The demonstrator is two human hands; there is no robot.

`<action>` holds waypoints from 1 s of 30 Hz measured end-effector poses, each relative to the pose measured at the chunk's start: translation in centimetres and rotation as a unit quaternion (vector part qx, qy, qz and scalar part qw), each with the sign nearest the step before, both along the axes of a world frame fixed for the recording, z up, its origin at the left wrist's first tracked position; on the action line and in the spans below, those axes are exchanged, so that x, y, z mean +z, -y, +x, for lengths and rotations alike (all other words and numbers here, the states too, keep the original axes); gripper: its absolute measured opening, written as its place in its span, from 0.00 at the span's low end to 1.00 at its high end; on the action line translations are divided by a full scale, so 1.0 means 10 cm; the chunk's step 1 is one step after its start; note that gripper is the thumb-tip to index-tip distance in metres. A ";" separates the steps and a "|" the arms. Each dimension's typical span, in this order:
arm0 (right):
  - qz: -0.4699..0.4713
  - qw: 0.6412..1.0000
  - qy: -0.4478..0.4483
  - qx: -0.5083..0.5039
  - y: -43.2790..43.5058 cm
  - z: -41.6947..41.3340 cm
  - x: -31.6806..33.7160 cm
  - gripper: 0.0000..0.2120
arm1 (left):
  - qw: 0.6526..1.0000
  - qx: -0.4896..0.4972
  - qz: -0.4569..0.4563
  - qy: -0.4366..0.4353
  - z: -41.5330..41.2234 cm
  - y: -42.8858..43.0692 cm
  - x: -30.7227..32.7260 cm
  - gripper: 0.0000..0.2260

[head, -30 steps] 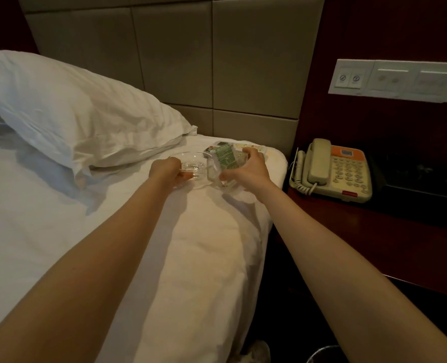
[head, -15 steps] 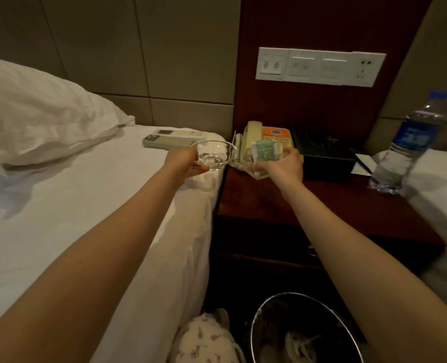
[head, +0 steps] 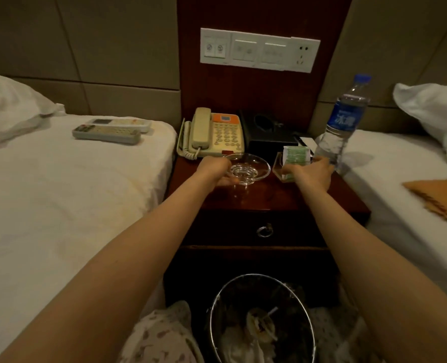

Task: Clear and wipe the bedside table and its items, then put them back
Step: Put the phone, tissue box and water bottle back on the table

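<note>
– Bedside table [head: 264,197] of dark red polished wood, in the head view: where does it stand?
– Between two white beds. At its back sit a beige telephone with an orange panel [head: 213,133] and a black box [head: 269,134]. A clear plastic water bottle with a blue label [head: 343,121] stands where table meets right bed; which one bears it I cannot tell.
– And the hands?
– The left hand [head: 214,170] curls round the near rim of a clear round glass dish [head: 248,169], low over the table's front; whether it touches the wood I cannot tell. The right hand [head: 311,172] grips a clear acrylic stand holding a green-and-white card [head: 294,158], just right of the dish.
– How will they handle?
– The dish looks weighty, slick and breakable: thumb over the rim, fingers under, set down flat. The stand seems light, stiff and tippy; hold its base, not the card.
– What's left?
– Two grey remote controls [head: 107,133] lie on the left bed, well apart from the table, probably next to go back
</note>
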State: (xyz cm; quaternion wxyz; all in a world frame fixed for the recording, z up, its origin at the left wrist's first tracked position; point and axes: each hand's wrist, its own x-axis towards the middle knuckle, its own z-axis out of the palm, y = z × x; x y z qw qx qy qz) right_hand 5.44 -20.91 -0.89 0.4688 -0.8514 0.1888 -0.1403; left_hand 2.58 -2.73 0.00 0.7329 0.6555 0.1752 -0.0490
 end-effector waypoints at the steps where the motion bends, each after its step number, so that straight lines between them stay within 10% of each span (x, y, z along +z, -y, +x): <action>1: -0.001 1.000 0.002 -0.009 0.06 0.00 -0.01 0.42 | 1.000 -0.007 0.004 -0.007 0.03 0.05 -0.02 0.16; 22: -0.029 0.997 0.053 -0.039 0.42 -0.02 -0.24 0.44 | 0.998 -0.042 0.020 -0.034 0.25 0.62 -0.14 0.17; 30: -0.054 0.981 0.148 -0.109 0.22 -0.07 -0.05 0.28 | 0.985 -0.082 0.148 -0.044 0.22 0.39 0.01 0.19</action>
